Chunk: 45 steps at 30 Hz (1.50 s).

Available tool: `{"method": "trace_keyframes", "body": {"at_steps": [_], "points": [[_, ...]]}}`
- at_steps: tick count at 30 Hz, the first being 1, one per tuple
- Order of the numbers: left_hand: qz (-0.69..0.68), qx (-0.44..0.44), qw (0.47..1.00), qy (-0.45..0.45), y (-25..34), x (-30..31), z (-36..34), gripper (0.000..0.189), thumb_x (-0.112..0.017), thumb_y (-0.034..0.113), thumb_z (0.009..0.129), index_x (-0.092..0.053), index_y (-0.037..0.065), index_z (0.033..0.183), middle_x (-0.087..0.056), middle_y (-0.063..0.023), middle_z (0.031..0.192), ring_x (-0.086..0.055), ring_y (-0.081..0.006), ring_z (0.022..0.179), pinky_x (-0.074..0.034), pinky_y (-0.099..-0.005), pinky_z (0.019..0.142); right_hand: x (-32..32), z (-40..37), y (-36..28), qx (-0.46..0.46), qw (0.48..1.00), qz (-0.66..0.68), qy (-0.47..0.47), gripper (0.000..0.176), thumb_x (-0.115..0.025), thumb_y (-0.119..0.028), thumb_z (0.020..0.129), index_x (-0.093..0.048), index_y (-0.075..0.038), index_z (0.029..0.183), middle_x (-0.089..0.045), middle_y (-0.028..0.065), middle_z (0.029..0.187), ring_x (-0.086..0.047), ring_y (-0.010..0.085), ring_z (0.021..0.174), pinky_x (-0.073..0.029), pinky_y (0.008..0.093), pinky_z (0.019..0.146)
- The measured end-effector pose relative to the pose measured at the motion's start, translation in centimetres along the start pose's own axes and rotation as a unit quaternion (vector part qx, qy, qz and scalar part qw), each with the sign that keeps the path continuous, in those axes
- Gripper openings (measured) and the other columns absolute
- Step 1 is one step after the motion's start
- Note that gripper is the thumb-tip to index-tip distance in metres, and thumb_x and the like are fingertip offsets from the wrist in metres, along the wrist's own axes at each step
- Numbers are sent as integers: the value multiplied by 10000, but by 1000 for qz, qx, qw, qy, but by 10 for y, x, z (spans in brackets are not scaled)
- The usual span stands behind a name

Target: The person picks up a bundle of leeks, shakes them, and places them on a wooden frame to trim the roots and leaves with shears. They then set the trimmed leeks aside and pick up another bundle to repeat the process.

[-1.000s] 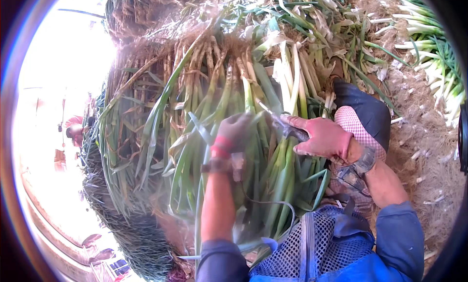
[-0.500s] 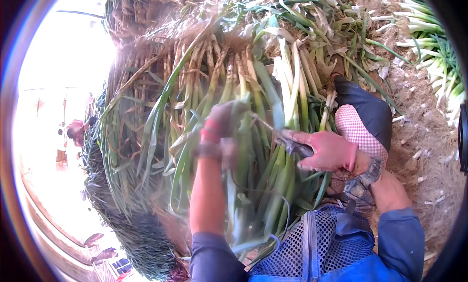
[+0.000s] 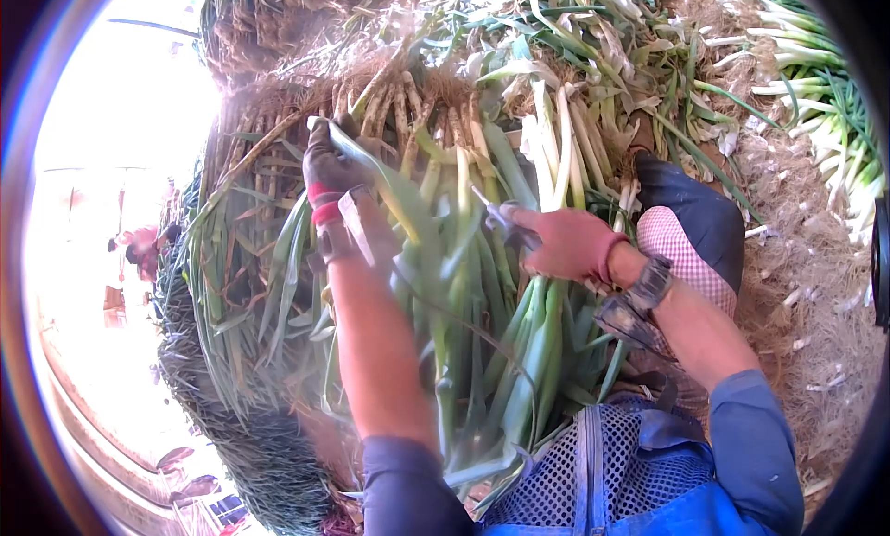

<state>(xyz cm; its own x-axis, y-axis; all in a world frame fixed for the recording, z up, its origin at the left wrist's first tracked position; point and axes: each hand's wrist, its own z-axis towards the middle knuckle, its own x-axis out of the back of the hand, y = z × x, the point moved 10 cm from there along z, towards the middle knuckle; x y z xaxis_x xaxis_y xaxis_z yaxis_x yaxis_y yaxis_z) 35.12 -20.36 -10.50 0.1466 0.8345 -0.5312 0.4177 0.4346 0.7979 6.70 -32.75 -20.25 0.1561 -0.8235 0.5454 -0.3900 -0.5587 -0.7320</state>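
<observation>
My left hand (image 3: 336, 160), in a dark glove with a red cuff, is closed at the root end of the bunch. It grips a leek (image 3: 389, 193) whose pale end shows by the fingers and whose blurred green leaves hang down toward me. To its right, my right hand (image 3: 570, 242), in a pink glove, is wrapped round a grey blow gun (image 3: 510, 223) with a thin nozzle pointing up and left. A thick layer of leeks (image 3: 464, 276) lies under both hands, roots away from me. Several paler, peeled stalks (image 3: 561, 146) lie beyond my right hand.
Stripped leaves (image 3: 593, 26) are heaped at the far side. Cleaned leeks (image 3: 825, 100) lie at the upper right. Root scraps cover the ground (image 3: 788, 350) on the right. A large leek pile (image 3: 250, 462) stands at the left, with another person (image 3: 142, 248) beyond it.
My left hand has moved up and left to the root ends and now grips a leek. My right hand has shifted left and slightly up with the blow gun.
</observation>
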Motion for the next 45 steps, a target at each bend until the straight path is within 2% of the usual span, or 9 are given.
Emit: {"method": "trace_keyframes", "body": {"at_steps": [4,8,12,15,16,21,24,30,45], "points": [[302,-138,941,-66,37,12,34,218,-691,263,1052,-664,84,1173,-745,-81,994,-717,-210,887,-562,-324,692,19,39,-7,-30,999,-4,-10,826,-727,-259,849,-464,-156,1626,-773,189,1096,-749,344,1001,-579,422,904],[226,-74,971,32,53,16,10,345,-720,164,1015,-665,-37,1290,-744,-109,1046,-676,-167,876,-567,-355,794,30,79,-9,-38,999,-14,-9,799,-681,-216,875,-448,-177,1638,-748,181,1257,-740,334,1070,-573,416,937],[497,-242,821,142,76,-4,-58,497,-745,115,978,-563,-52,1410,-738,-120,1073,-673,-174,902,-569,-356,801,38,120,1,-60,998,-2,31,796,-722,-236,830,-503,-201,1595,-770,175,1123,-747,336,974,-582,411,876],[564,-323,755,-85,11,-36,-90,334,-782,83,926,-730,-2,1245,-764,-111,1131,-724,-189,946,-586,-302,844,41,147,6,-61,997,3,45,818,-686,-212,828,-477,-233,1619,-735,181,1245,-718,356,1090,-563,430,952],[645,-390,633,-174,-27,-40,-101,337,-786,104,920,-739,12,1240,-770,-123,1135,-743,-208,976,-593,-324,877,46,148,2,-73,996,-4,46,826,-660,-214,831,-461,-258,1632,-700,187,1382,-692,380,1228,-544,446,1057],[898,-33,433,-67,-137,7,-95,454,-709,381,941,-679,74,1274,-715,-154,1276,-713,-349,1175,-582,-490,940,44,162,17,-61,996,16,70,891,-747,-206,780,-469,-190,1627,-767,202,1091,-743,327,937,-577,397,854],[921,-42,381,-75,-145,19,-86,440,-709,382,928,-686,72,1240,-710,-175,1256,-721,-364,1158,-587,-513,919,39,145,19,-49,997,53,16,831,-689,-197,829,-470,-252,1628,-717,200,1339,-717,355,1159,-556,428,993],[911,60,402,-77,-154,34,-70,483,-761,361,837,-715,67,1218,-773,-204,1189,-764,-390,1046,-595,-495,922,44,72,7,-16,998,53,40,870,-767,-227,823,-455,-218,1636,-786,152,1075,-752,292,910,-573,400,857],[885,54,443,-133,-152,32,-195,513,-788,431,812,-698,25,1112,-779,-221,1031,-761,-404,998,-596,-496,888,33,-17,-4,-50,998,-38,7,857,-739,-339,865,-417,-202,1648,-750,232,1193,-725,400,1092,-551,450,988]]}}
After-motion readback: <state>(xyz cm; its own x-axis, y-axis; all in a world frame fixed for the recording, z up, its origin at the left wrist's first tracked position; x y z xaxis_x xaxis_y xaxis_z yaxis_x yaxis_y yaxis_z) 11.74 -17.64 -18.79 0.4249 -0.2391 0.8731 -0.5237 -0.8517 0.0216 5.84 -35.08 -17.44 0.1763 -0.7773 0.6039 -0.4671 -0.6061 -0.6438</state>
